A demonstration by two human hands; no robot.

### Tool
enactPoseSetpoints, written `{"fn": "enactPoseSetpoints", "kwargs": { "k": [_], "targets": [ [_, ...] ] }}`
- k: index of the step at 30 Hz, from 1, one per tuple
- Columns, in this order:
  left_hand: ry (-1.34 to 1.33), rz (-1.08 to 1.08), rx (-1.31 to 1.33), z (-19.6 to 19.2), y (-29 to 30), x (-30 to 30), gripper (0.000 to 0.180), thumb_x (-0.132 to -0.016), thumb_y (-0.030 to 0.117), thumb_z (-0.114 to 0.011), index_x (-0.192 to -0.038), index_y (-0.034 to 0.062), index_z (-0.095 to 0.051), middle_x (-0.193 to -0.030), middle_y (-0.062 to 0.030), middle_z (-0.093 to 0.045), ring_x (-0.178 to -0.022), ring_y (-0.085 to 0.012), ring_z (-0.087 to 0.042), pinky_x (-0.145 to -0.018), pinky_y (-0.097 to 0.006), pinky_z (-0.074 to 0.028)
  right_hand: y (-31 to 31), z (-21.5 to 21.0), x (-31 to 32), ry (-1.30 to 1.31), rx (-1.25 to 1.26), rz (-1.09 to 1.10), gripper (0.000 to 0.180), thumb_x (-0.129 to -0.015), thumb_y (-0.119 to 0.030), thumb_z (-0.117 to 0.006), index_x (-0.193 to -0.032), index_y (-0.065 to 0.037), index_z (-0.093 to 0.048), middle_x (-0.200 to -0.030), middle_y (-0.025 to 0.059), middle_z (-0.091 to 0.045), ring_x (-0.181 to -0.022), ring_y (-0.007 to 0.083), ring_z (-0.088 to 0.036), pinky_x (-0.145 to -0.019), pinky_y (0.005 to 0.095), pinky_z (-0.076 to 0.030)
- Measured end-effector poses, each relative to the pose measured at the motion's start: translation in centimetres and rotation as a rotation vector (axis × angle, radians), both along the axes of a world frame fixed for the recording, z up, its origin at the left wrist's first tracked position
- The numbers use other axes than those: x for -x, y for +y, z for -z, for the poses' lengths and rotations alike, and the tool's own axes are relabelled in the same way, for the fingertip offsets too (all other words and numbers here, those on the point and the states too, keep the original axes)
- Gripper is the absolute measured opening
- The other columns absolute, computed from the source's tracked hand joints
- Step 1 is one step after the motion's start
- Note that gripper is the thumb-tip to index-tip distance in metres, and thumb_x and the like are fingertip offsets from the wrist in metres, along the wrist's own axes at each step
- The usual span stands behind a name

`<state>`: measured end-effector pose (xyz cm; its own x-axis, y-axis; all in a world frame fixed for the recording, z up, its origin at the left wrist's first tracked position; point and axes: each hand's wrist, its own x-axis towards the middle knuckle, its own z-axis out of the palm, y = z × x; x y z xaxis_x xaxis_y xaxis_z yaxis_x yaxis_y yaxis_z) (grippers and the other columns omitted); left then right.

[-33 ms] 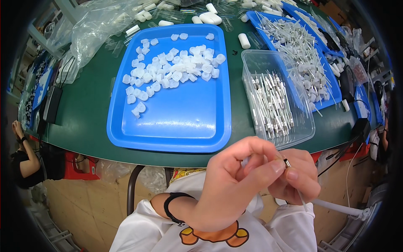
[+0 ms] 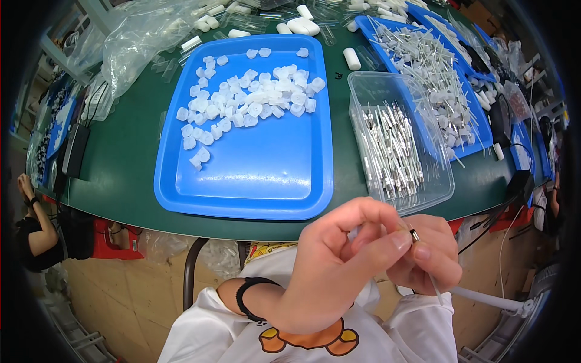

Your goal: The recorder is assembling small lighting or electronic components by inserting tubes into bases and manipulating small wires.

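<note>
Just in front of the table edge, my hands meet over a thin pale tube (image 2: 435,288) with a shiny metal collar (image 2: 414,235). Pinched closed, my right hand (image 2: 433,245) holds it near the collar; the tube's tail hangs below the fingers. The thumb and index finger of my left hand (image 2: 339,257) close at its upper end, where the fingertips hide the contact. Something small and pale shows among the left hand's curled fingers, too covered to name. Just beyond, a clear plastic box (image 2: 445,184) holds many similar collared tubes.
A blue tray (image 2: 245,209) with translucent white caps (image 2: 254,109) lies on the green table (image 2: 115,175). To the right, another blue tray (image 2: 484,130) is heaped with thin tubes. Plastic bags (image 2: 136,51) and white cylinders (image 2: 351,59) lie farther back. Another person's arm (image 2: 39,221) shows at far left.
</note>
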<state>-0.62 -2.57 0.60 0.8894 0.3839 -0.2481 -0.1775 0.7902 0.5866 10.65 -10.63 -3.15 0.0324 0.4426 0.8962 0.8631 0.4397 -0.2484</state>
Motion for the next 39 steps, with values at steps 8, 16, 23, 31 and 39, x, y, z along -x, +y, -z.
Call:
{"fn": "enactPoseSetpoints", "kwargs": {
  "k": [8, 16, 23, 31, 39],
  "targets": [
    [0.014, -0.006, -0.038, -0.1, 0.2, 0.1, 0.009, -0.071, 0.006, -0.052, -0.077, 0.0006, -0.047, -0.070, -0.0006, -0.036, -0.057, -0.0055, -0.033, -0.046, -0.020, -0.028, -0.4, -0.5, 0.1, 0.113, 0.085, -0.062, 0.036, -0.061, 0.002, -0.064, -0.094, -0.004, -0.050, -0.080, 0.0086, -0.057, -0.063, 0.0205, -0.057, -0.045, 0.0257, -0.047],
    [-0.022, 0.038, -0.008, -0.1, 0.6, 0.2, 0.009, -0.071, 0.007, -0.050, -0.076, 0.0011, -0.046, -0.069, -0.0007, -0.034, -0.055, -0.0058, -0.032, -0.044, -0.020, -0.027, -0.1, -1.5, -0.5, 0.059, 0.108, -0.112, 0.026, -0.060, -0.001, -0.065, -0.084, -0.004, -0.056, -0.081, 0.0092, -0.057, -0.063, 0.0199, -0.058, -0.043, 0.0249, -0.047],
    [-0.109, 0.021, 0.037, 0.6, 0.4, 0.5, 0.007, -0.078, 0.003, -0.053, -0.084, 0.0028, -0.050, -0.065, 0.0065, -0.036, -0.059, -0.0004, -0.031, -0.051, -0.016, -0.025, 0.1, -1.0, -0.3, 0.093, 0.070, -0.103, 0.030, -0.062, -0.003, -0.065, -0.089, -0.003, -0.052, -0.081, 0.0099, -0.057, -0.061, 0.0199, -0.057, -0.043, 0.0250, -0.047],
    [-0.124, -0.011, 0.037, 0.5, 0.1, 0.4, 0.008, -0.078, 0.002, -0.053, -0.086, 0.0034, -0.050, -0.067, 0.0068, -0.035, -0.061, 0.0003, -0.031, -0.052, -0.015, -0.025, -0.3, -0.8, -0.5, 0.130, 0.114, -0.126, 0.030, -0.062, -0.002, -0.067, -0.089, -0.005, -0.053, -0.082, 0.0092, -0.056, -0.061, 0.0201, -0.057, -0.043, 0.0253, -0.047],
    [-0.172, 0.009, 0.031, 0.3, 0.2, 0.6, 0.011, -0.077, 0.001, -0.057, -0.086, 0.0031, -0.051, -0.068, 0.0059, -0.032, -0.063, -0.0005, -0.032, -0.055, -0.015, -0.026, 0.2, -1.0, -0.1, 0.157, 0.050, -0.139, 0.031, -0.061, -0.002, -0.068, -0.088, -0.007, -0.053, -0.081, 0.0066, -0.056, -0.063, 0.0187, -0.057, -0.042, 0.0233, -0.045]
  ]
}}
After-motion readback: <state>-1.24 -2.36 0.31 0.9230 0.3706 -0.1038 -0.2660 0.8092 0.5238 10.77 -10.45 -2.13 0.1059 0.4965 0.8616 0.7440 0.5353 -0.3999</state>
